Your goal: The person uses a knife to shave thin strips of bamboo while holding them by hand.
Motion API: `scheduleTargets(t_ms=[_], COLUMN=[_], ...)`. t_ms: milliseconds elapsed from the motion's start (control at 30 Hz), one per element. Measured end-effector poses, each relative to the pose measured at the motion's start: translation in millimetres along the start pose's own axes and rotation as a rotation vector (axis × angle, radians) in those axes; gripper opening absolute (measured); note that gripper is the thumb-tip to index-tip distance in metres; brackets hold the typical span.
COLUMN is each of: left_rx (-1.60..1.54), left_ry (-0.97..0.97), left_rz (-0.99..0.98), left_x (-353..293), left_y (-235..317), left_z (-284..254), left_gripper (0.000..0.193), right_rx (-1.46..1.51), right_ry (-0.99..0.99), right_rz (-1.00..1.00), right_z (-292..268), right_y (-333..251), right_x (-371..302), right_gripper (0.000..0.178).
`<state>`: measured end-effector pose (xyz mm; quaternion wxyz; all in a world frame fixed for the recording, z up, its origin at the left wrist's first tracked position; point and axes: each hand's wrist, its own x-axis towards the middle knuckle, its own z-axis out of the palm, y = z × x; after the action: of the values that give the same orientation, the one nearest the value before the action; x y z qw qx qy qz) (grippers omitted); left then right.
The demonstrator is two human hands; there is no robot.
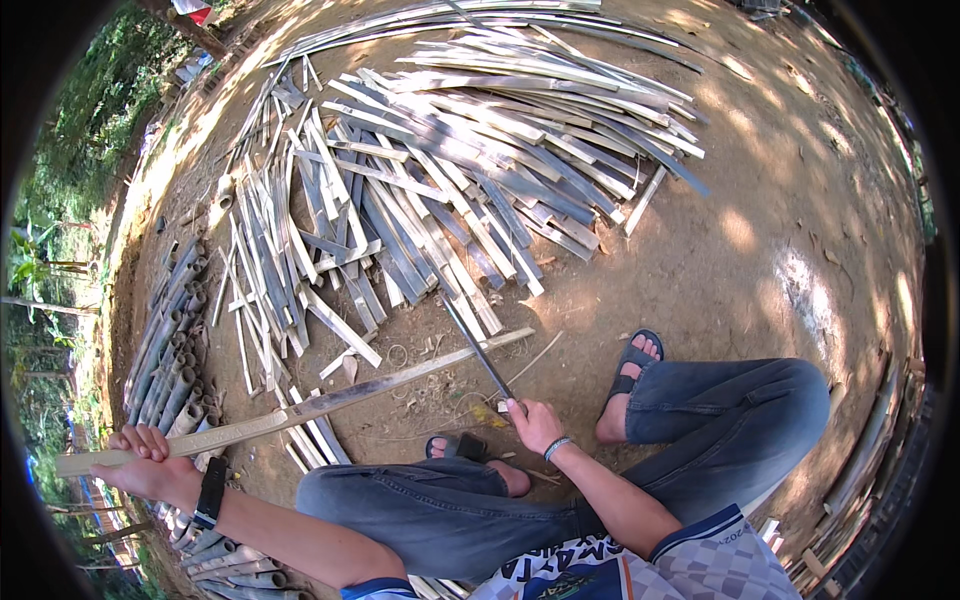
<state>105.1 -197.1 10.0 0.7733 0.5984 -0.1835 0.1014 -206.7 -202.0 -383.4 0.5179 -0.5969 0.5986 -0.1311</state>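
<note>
A long bamboo strip [330, 403] slants from the far left of the head view to the ground in the middle. My left hand [145, 462] is closed around its near end, fingers wrapped over the edge. In my right hand [538, 424] is a long knife [489, 368] with a narrow dark blade pointing away from me. The blade crosses the strip near its far end; whether they touch I cannot tell. The knife's handle is mostly hidden by my fingers.
A big heap of split bamboo strips [440, 180] spreads over the dirt ground [700, 290] ahead. Round bamboo poles [180, 370] are stacked at left, and more poles [865, 450] lie at right. My sandalled foot [632, 365] rests near the knife; shavings [415, 375] litter the ground.
</note>
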Motion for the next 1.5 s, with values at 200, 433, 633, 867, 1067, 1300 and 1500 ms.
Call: scheduleTargets(t_ms=[200, 433, 633, 867, 1067, 1300, 1500], left_rx=[-0.075, -0.062, -0.098, -0.150, -0.230, -0.650, -1.095], left_ry=[-0.008, 0.021, -0.040, -0.085, -0.198, -0.671, -0.954], left_rz=[-0.009, -0.012, -0.003, 0.001, 0.025, 0.015, -0.058], left_x=[2, 1, 3, 3, 3, 11, 2], left_y=[-1, -2, -1, 3, -1, -8, -1], left_z=[0, 1, -1, -10, -10, -25, -22], left_gripper=[0.056, 0.056, 0.057, 0.056, 0.055, 0.051, 0.059], right_rx=[-0.002, 0.086, 0.043, 0.362, 0.304, 0.484, 0.387], right_ry=[0.030, 0.006, 0.118, -0.127, 0.081, -0.086, -0.044], right_rz=[0.165, 0.204, -0.090, 0.362, 0.231, 0.114, -0.125], right_z=[-2, 4, 19, 12, 25, 10, 19], right_y=[24, 27, 35, 32, 49, -5, -5], right_x=[5, 14, 9, 6, 20, -5, -7], right_gripper=[0.064, 0.061, 0.062, 0.063, 0.057, 0.056, 0.055])
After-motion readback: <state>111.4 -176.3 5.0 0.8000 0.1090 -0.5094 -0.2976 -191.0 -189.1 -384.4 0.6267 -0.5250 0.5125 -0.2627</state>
